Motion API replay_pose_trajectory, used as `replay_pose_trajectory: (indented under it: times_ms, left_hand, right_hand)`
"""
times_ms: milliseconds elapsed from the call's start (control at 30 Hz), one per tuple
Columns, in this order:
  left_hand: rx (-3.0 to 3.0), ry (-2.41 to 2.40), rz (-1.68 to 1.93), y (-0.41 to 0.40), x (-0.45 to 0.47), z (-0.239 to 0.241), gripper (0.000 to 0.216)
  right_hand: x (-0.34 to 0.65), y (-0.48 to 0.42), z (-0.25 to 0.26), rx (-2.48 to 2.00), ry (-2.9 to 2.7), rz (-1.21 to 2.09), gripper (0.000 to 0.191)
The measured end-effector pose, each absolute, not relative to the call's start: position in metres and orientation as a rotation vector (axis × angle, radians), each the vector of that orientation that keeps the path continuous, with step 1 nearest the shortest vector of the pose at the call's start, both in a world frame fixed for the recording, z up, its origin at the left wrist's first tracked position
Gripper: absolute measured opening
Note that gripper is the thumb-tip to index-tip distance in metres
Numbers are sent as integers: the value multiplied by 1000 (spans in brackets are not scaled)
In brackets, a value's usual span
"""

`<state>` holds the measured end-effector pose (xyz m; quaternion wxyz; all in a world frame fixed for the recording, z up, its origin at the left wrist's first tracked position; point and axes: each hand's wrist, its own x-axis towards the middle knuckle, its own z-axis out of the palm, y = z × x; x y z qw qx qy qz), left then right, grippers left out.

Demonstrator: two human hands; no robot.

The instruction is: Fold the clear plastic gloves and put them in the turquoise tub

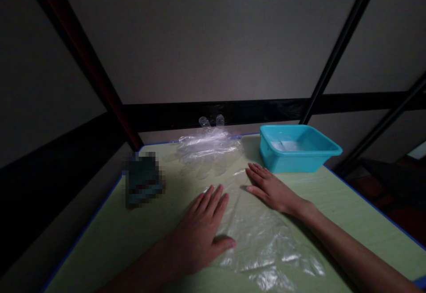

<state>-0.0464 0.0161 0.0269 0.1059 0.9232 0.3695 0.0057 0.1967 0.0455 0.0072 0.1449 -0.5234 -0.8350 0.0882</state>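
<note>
My left hand (pixel 201 231) lies flat and open on the pale green table (pixel 100 244), its fingers resting on the left edge of a clear plastic glove (pixel 262 239) spread in front of me. My right hand (pixel 271 188) is also open and flat, palm down, pressing the far right part of that same glove. Neither hand grips anything. A loose pile of more clear plastic gloves (pixel 208 144) sits at the far edge of the table, beyond both hands.
A turquoise plastic tub (pixel 296 148) holding something pale stands at the far right, just beyond my right hand. A small dark blurred-out object (pixel 143 180) lies at the left. Dark frame bars and a plain wall rise behind the table.
</note>
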Motion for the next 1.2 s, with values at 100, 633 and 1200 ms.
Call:
replay_pose_trajectory:
  times_ms: [100,633,1200]
  left_hand:
    - [2727,1108,63,23,-48,32,69]
    - [2304,1279,771,66,-54,13,31]
    - [2660,1115,626,45,-45,27,40]
  right_hand:
    - [195,48,9,-1453,-2385,308,57]
    - [190,52,15,-1148,-1850,380,11]
    - [190,17,50,-1076,-2442,580,45]
